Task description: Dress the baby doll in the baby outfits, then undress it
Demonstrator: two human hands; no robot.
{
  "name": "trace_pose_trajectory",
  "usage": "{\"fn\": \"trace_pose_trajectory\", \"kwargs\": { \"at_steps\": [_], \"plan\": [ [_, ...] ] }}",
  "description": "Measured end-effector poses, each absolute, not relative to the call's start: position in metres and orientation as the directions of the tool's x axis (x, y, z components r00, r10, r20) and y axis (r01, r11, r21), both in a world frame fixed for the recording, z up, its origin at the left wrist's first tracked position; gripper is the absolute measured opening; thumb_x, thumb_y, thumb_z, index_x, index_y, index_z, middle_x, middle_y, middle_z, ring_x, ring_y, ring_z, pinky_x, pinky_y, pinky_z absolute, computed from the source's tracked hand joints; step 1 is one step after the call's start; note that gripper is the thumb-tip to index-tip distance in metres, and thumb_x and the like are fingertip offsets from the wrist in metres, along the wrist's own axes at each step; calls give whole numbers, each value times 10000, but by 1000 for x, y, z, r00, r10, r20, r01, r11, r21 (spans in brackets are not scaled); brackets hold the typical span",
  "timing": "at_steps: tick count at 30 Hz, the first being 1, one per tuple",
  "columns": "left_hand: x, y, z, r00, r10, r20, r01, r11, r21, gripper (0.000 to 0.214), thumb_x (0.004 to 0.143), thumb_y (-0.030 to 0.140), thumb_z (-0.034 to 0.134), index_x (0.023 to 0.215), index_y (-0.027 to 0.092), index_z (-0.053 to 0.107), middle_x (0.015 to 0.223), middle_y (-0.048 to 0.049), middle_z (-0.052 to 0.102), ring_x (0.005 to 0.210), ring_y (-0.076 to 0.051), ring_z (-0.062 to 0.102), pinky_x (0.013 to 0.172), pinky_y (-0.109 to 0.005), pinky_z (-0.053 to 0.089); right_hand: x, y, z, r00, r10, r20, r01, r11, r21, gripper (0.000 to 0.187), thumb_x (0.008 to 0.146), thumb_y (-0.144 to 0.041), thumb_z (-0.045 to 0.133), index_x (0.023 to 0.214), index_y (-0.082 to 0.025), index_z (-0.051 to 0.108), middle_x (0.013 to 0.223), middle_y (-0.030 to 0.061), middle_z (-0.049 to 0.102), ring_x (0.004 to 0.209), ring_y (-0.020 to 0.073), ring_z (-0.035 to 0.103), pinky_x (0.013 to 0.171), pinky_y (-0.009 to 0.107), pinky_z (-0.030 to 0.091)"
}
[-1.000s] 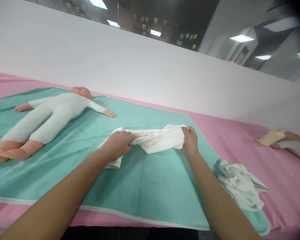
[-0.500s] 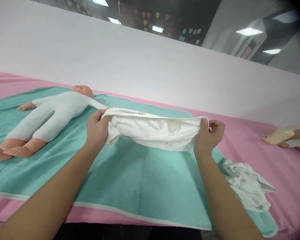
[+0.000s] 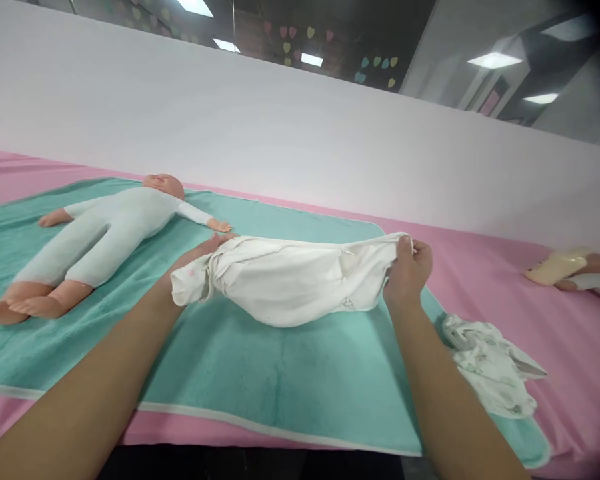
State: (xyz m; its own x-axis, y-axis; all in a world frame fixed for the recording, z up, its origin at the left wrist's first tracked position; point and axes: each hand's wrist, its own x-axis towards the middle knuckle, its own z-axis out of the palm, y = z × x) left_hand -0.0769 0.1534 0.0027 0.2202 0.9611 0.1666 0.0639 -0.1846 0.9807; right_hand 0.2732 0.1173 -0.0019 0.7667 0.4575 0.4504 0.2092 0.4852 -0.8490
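Cloth (image 3: 290, 280) stretched across mid-frame, right hand (image 3: 409, 273) clamped on its edge at centre right; left hand (image 3: 201, 249) well apart, half hidden behind it, grip impossible to tell. Open teal towel (image 3: 280, 373) below, down to white hem (image 3: 180, 409); doll (image 3: 125, 217) upper left.

hands (image 3: 200, 252) (image 3: 407, 273): 2 | white cloths (image 3: 290, 283) (image 3: 490, 367): 2 | doll heads (image 3: 165, 185): 1 | teal blankets (image 3: 280, 387): 1

open room over the teal blanket (image 3: 280, 387) nearside of the white garment (image 3: 285, 287), doll (image 3: 125, 217) blocking left, crumpled cloth (image 3: 495, 367) right
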Motion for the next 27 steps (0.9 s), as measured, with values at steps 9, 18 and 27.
{"fn": "trace_pose_trajectory", "kwargs": {
  "at_steps": [9,18,27],
  "plan": [
    [-63,162,-21,109,824,557,712,-456,534,187,821,294,480,887,191,622,948,-36,617,956,-213,555,850,-330,426,265,111,8,503,758,415,-201,570,-797,284,793,-427,611,777,-220,417,1052,41,649,826,134,587,712,282,471],
    [-72,159,-19,-298,653,696,722,-323,612,296,803,86,397,1041,180,544,1024,-33,577,977,-185,537,863,-329,430,256,113,3,772,526,358,88,469,-879,274,728,-405,686,820,-235,491,646,-58,436,549,96,445,518,215,407],
    [-71,166,-15,-164,811,561,793,-230,564,191,783,158,451,915,181,588,931,-62,580,928,-239,552,780,-352,441,258,108,2,254,917,307,-355,383,-853,238,746,-395,691,758,-219,530,689,-60,521,596,80,527,571,201,471]
  ]
}}
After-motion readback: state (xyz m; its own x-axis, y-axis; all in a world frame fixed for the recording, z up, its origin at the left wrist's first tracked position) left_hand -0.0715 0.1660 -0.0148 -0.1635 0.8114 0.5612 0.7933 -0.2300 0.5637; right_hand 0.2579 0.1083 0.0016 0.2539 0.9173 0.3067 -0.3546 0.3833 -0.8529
